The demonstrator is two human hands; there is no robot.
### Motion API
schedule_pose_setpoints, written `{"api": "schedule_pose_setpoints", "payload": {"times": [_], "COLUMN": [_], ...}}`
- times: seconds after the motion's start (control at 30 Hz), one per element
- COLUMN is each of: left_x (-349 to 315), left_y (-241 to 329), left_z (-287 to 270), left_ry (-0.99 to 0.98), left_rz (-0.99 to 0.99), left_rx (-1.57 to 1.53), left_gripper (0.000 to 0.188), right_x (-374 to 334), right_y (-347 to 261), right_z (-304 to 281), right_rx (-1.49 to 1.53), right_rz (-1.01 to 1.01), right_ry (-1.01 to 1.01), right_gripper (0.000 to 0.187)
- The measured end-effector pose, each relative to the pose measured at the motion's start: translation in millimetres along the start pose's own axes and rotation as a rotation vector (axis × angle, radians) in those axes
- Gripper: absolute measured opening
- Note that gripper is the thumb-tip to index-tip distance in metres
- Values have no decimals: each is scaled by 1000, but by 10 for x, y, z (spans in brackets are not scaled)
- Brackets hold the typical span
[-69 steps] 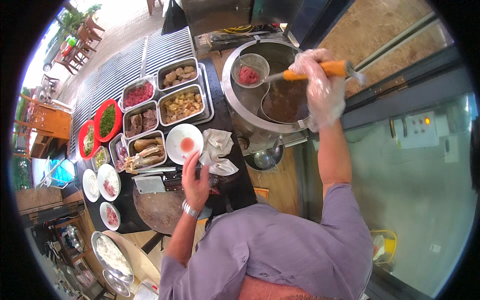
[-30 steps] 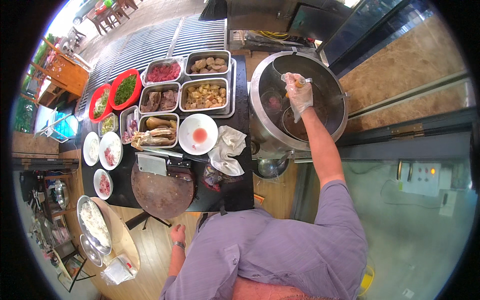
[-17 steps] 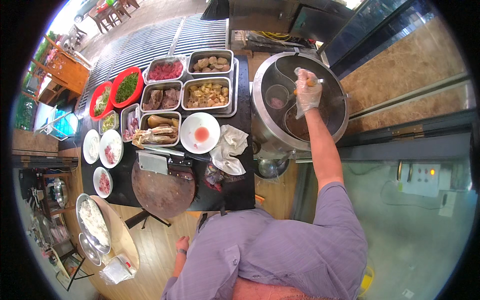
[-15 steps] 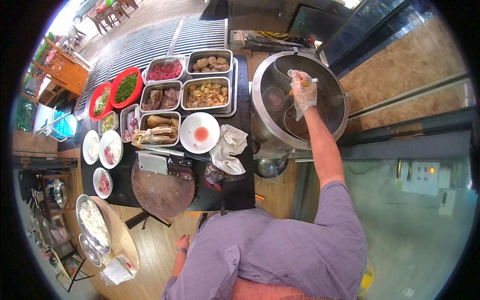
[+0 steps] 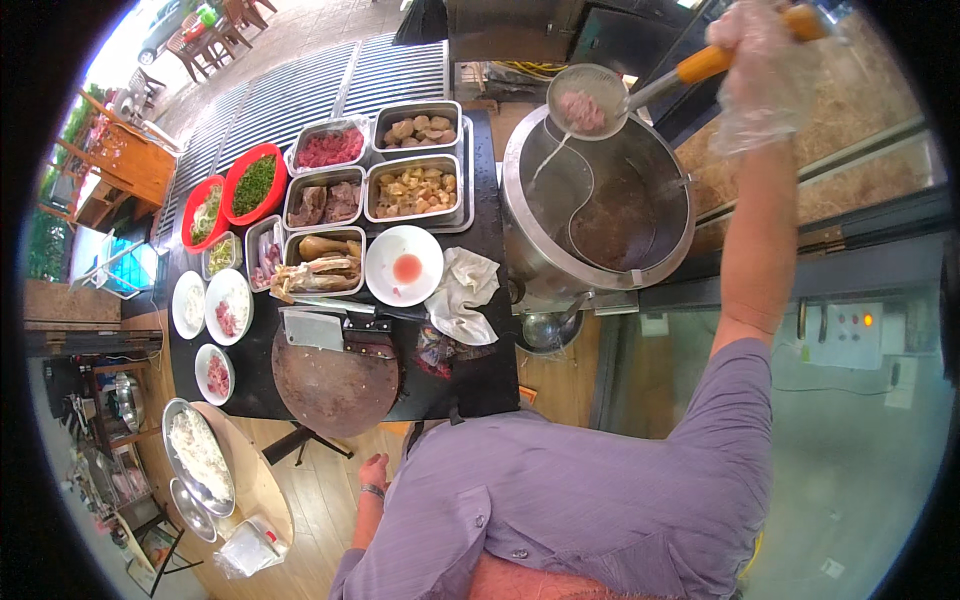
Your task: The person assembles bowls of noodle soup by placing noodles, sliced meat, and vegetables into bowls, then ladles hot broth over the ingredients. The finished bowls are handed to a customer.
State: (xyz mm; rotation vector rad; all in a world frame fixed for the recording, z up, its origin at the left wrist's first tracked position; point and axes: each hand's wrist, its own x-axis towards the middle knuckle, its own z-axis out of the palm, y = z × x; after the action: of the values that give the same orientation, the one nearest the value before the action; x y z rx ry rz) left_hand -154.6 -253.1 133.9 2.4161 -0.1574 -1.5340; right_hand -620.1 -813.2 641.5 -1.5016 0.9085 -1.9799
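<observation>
Strainer (image 5: 590, 78): held above the far side of the round metal pot (image 5: 517, 200), with the basket apart from the liquid below. It carries a small clump of pale pink meat (image 5: 581, 110); a thin stream of liquid (image 5: 550, 158) falls from its lower edge toward the pot.

Right hand (image 5: 760, 80), in a clear plastic glove (image 5: 762, 122): grip wrapped around the orange handle (image 5: 704, 64), whose far end projects beyond the hand. Left hand (image 5: 374, 472): low beside the body, off the worktop (image 5: 480, 385); whether its grip is wide, narrow or holding anything cannot be told.

Handling, as judged: strainer stiff, fairly light, weighted toward the basket end. Meat soft, wet and slippery, liable to slide out if the basket tips. The loose glove may slip on a damp handle. Suitable hold: 1 hand on the orange handle, clear of the metal shank (image 5: 650, 91) and basket, both probably hot.

Not verified: right fingers, blurred and obscured by glove creases; underside of the basket; part of the pot's far rim, covered by the basket; liquid depth in the pot's 2 sections.
</observation>
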Motion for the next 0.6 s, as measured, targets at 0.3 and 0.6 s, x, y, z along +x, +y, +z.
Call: {"api": "schedule_pose_setpoints", "payload": {"times": [0.3, 0.6], "left_x": [396, 274], "left_y": [-691, -814], "left_z": [52, -2], "left_ry": [15, -28], "left_rz": [217, 100], "left_rx": [330, 266], "left_gripper": [60, 67], "right_x": [-972, -919], "right_y": [783, 942], "right_z": [-440, -438], "right_rx": [-388, -129], "right_rz": [7, 128], "right_ry": [113, 110], "right_gripper": [34, 25]}}
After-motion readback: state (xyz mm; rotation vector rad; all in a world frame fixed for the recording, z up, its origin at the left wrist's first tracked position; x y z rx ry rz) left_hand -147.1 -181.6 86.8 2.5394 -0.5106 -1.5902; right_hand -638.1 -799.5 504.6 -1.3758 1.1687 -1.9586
